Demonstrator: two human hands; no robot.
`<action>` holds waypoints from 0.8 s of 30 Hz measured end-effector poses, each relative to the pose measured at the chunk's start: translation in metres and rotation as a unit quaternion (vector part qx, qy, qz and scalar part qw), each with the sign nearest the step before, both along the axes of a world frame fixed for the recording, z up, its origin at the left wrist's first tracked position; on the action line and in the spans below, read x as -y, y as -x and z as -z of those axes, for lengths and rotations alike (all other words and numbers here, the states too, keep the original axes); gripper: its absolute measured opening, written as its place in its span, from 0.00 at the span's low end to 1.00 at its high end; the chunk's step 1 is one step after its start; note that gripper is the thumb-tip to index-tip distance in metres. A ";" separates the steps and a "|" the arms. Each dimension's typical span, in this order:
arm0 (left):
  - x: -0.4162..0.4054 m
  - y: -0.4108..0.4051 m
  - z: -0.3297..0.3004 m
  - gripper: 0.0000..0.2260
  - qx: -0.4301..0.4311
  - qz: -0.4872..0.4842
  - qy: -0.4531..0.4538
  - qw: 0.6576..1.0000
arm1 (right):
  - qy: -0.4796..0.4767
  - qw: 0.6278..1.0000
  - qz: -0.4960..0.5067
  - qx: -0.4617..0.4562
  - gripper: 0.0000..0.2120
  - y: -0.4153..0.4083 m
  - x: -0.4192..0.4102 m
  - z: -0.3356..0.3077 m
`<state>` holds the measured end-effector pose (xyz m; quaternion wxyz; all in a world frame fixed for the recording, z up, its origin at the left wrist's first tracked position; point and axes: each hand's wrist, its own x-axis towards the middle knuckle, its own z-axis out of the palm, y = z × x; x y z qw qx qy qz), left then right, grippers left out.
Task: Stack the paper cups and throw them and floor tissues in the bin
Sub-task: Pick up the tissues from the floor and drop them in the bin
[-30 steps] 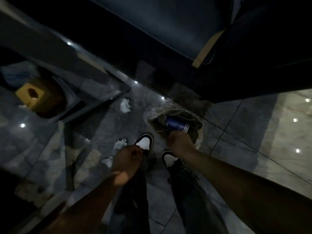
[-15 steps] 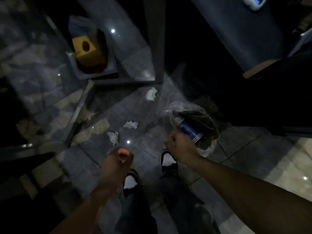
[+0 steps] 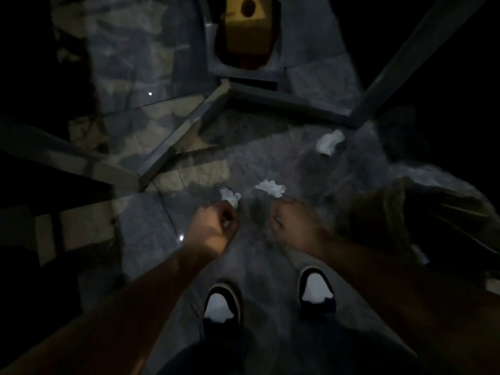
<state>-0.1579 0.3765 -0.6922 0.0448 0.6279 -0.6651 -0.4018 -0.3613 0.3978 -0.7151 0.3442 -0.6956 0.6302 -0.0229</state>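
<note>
Three crumpled white tissues lie on the dark marble floor: one tissue (image 3: pixel 230 196) just beyond my left hand (image 3: pixel 216 226), a second tissue (image 3: pixel 270 187) ahead of my right hand (image 3: pixel 292 226), a third tissue (image 3: pixel 328 142) farther off to the right. Both hands hang low over the floor with fingers curled in; nothing shows in either. The bin (image 3: pixel 405 212), lined with a clear bag, sits dim at the right edge beside my right forearm. No paper cups are visible.
A yellow tissue box (image 3: pixel 249 25) rests on a low shelf of a glass table whose metal legs (image 3: pixel 400 63) and frame (image 3: pixel 176 139) cross the floor ahead. My two black-and-white shoes (image 3: pixel 315 290) stand below the hands.
My right hand no longer holds the blue cups; it has left the bin and moved left. The view swung left, and both hands dropped closer to the tissues.
</note>
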 end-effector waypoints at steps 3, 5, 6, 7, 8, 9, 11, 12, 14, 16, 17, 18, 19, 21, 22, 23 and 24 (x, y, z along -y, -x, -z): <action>0.033 -0.005 0.044 0.07 0.053 0.062 0.066 0.995 | 0.077 0.993 -0.073 -0.043 0.10 -0.007 0.032 0.051; 0.052 -0.008 0.069 0.05 0.073 0.097 0.086 0.989 | 0.087 0.986 -0.128 -0.065 0.13 -0.008 0.055 0.081; 0.061 -0.009 0.081 0.04 0.079 0.111 0.098 0.986 | 0.088 0.980 -0.157 -0.084 0.13 -0.007 0.066 0.093; 0.070 -0.011 0.093 0.03 0.085 0.122 0.113 0.982 | 0.104 0.972 -0.185 -0.101 0.13 -0.005 0.077 0.103; 0.078 -0.012 0.103 0.03 0.092 0.133 0.132 0.978 | 0.125 0.963 -0.213 -0.109 0.14 -0.003 0.087 0.114; 0.086 -0.014 0.113 0.03 0.100 0.143 0.146 0.974 | 0.145 0.952 -0.243 -0.113 0.14 -0.001 0.096 0.122; 0.101 -0.015 0.125 0.04 0.117 0.169 0.178 0.962 | 0.160 0.926 -0.316 -0.130 0.14 0.004 0.112 0.130; 0.107 -0.016 0.128 0.04 0.121 0.184 0.192 0.956 | 0.158 0.913 -0.348 -0.144 0.14 0.007 0.119 0.130; 0.118 -0.019 0.131 0.05 0.129 0.218 0.214 0.943 | 0.156 0.896 -0.380 -0.167 0.14 0.012 0.130 0.127; 0.128 -0.022 0.128 0.06 0.151 0.259 0.218 0.929 | 0.153 0.895 -0.377 -0.185 0.14 0.018 0.135 0.124; 0.133 -0.024 0.125 0.06 0.167 0.286 0.221 0.917 | 0.156 0.896 -0.368 -0.195 0.13 0.023 0.135 0.122; 0.138 -0.026 0.121 0.06 0.183 0.311 0.224 0.905 | 0.152 0.894 -0.366 -0.208 0.13 0.027 0.134 0.120; 0.140 -0.027 0.116 0.06 0.193 0.327 0.224 0.898 | 0.140 0.890 -0.372 -0.223 0.13 0.031 0.132 0.117; 0.141 -0.028 0.106 0.05 0.191 0.322 0.215 0.902 | 0.111 0.884 -0.381 -0.246 0.12 0.037 0.131 0.108; 0.139 -0.028 0.102 0.04 0.181 0.311 0.211 0.909 | 0.095 0.890 -0.372 -0.247 0.11 0.038 0.132 0.105; 0.134 -0.028 0.100 0.04 0.173 0.303 0.206 0.914 | 0.083 0.898 -0.357 -0.242 0.11 0.039 0.133 0.103; 0.129 -0.028 0.101 0.04 0.173 0.305 0.197 0.915 | 0.071 0.907 -0.341 -0.238 0.10 0.038 0.133 0.103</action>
